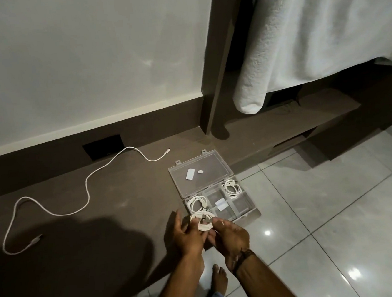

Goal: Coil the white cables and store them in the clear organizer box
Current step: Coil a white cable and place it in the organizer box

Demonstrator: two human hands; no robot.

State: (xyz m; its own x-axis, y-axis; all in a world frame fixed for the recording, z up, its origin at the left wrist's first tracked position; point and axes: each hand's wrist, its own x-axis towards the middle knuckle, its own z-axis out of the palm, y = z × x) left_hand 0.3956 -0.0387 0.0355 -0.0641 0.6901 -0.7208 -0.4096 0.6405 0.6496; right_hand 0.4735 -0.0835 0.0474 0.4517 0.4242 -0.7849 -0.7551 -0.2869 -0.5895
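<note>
A small coiled white cable is held between my left hand and my right hand, just in front of the clear organizer box. The box stands open on the brown ledge, its lid laid back. One coiled white cable lies in the near left compartment, another coiled cable in the far right one. A long white cable lies uncoiled across the ledge to the left.
The brown ledge runs along a white wall, with a dark outlet plate at its back. A white towel hangs at the upper right. Glossy floor tiles lie to the right; my bare foot stands below.
</note>
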